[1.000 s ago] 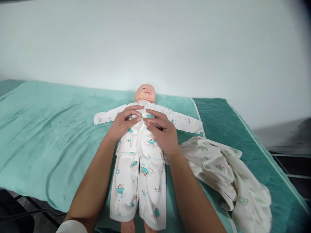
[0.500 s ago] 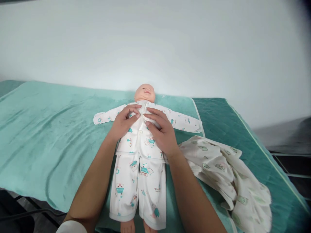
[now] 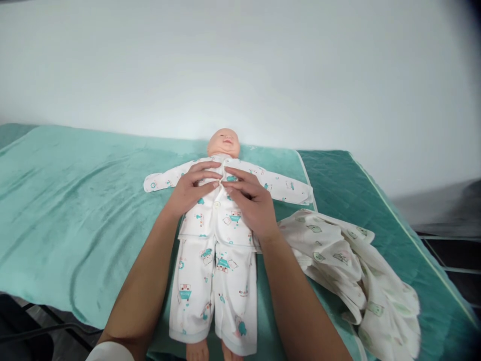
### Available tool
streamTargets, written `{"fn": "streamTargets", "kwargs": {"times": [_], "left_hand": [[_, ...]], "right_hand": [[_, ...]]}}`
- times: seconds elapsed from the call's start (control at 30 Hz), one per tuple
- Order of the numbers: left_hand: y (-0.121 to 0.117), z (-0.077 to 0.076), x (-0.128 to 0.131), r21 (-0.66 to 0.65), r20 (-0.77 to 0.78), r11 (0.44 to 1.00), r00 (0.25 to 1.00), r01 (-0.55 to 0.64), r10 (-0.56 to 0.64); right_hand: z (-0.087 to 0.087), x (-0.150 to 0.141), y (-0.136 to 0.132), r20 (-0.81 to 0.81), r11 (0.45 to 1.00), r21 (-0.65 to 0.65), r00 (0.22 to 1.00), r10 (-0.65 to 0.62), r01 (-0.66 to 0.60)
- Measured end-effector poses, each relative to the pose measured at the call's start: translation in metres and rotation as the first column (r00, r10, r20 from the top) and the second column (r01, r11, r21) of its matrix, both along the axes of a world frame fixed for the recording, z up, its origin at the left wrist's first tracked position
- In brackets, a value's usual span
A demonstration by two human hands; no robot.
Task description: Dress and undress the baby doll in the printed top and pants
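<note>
A baby doll (image 3: 224, 143) lies on its back, dressed in a white printed shirt (image 3: 199, 225) and matching trousers (image 3: 191, 291). My left hand (image 3: 193, 188) rests on the chest, its thumb and fingertips closed at the shirt's front edge. Opposite it, my right hand (image 3: 251, 200) has thumb and fingers pinching the other edge of the front opening. The fingertips of both hands nearly meet at mid-chest, and they hide the button there. Lower down, a pale button (image 3: 217, 205) shows on the shirt front.
A light green blanket (image 3: 93, 200) covers most of the table, over a darker quilted mat (image 3: 338, 185). To the right of the doll lies a crumpled white cloth (image 3: 345, 260) with green prints. Behind stands a white wall (image 3: 240, 65). Dark bars and a cable (image 3: 48, 329) are at lower left.
Half a second ago the fingertips were further apart, with a button showing by the right fingers. Now they have come together again at mid-chest. The doll has stayed in place.
</note>
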State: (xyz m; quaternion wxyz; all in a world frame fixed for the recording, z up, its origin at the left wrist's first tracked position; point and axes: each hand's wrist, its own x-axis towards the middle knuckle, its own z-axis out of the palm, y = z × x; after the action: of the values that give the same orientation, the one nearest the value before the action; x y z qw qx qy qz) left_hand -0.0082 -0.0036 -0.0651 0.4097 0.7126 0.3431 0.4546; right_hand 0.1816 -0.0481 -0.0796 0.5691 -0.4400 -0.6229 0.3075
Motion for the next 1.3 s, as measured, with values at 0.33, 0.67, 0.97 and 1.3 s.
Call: {"fn": "streamTargets", "kwargs": {"times": [0.33, 0.67, 0.97, 1.3], "left_hand": [[-0.004, 0.001, 0.004, 0.073, 0.022, 0.996, 0.999, -0.046, 0.045], [-0.013, 0.008, 0.012, 0.116, 0.055, 0.992, 0.997, -0.053, 0.047], [-0.012, 0.007, 0.009, 0.089, 0.106, 0.996, 0.994, 0.017, -0.026], [-0.010, 0.000, 0.010, 0.162, 0.246, 0.986, 0.966, 0.042, -0.081]], "right_hand": [[0.010, 0.004, -0.006, -0.545, 0.950, -0.236, 0.837, 0.044, -0.204], [0.017, 0.002, -0.011, -0.555, 0.935, -0.270, 0.830, 0.043, -0.229], [0.010, 0.000, -0.011, -0.243, 0.992, -0.077, 0.967, 0.082, -0.104], [0.000, 0.004, -0.006, 0.029, 0.976, 0.217, 0.999, 0.027, -0.033]]}}
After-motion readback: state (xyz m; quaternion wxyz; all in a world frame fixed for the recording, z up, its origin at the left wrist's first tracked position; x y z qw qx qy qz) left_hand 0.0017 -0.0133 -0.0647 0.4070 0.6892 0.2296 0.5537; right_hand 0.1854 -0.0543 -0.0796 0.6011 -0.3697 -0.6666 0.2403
